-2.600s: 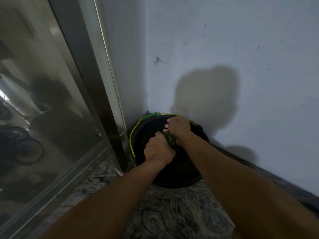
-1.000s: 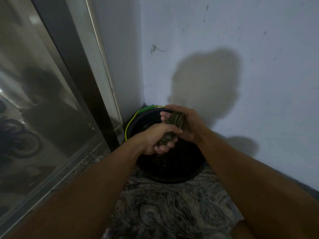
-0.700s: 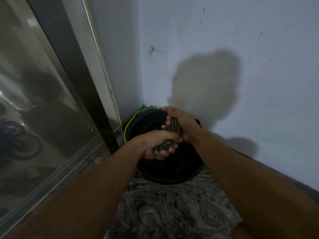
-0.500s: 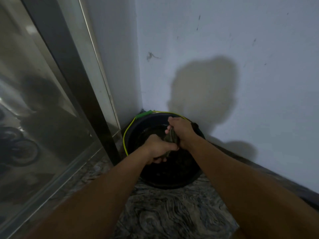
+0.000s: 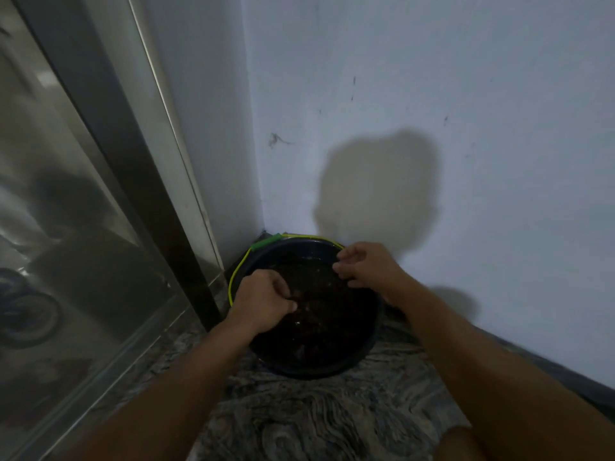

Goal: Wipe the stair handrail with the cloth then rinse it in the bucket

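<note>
A dark round bucket (image 5: 361,356) with a thin yellow handle and green grip (image 5: 265,243) stands on the floor in the wall corner. Both my hands are over its mouth. My left hand (image 5: 263,302) is closed at the bucket's left side and my right hand (image 5: 366,267) pinches near the far right rim. A dark, wet cloth (image 5: 312,287) stretches between them, low inside the bucket; in the dim light it is hard to tell apart from the dark interior. No handrail is in view.
A tall metal-framed glass panel (image 5: 76,227) leans along the left, close to the bucket. Pale walls (image 5: 432,128) meet in a corner right behind it. The floor (image 5: 316,417) is dark veined marble. My knee (image 5: 466,444) shows at the bottom right.
My hands held the cloth bunched and twisted together above the bucket; now they have lowered and moved apart, spreading the cloth inside the bucket.
</note>
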Motion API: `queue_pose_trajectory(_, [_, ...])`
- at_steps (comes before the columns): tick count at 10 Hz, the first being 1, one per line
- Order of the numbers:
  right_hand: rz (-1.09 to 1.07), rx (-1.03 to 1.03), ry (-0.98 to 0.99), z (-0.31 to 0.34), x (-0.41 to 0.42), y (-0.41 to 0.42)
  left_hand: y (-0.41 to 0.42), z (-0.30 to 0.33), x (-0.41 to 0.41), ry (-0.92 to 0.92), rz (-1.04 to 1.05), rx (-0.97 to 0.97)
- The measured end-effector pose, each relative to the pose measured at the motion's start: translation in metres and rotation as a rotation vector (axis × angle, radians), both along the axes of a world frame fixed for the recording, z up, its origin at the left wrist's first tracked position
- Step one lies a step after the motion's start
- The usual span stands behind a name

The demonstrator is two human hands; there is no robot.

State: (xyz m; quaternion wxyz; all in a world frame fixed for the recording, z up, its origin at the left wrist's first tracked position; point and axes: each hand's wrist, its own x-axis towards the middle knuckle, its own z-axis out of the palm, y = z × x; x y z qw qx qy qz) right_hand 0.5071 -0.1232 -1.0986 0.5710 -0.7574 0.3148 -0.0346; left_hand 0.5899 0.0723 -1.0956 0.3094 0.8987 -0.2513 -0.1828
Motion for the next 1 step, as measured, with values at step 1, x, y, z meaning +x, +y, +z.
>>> queue_pose_trajectory(1, [0.103,0.085,0.047,0.0216,-0.0284,-0.0074,0.0198,0.0155,0.0047,0.064,-0.051,0.017])
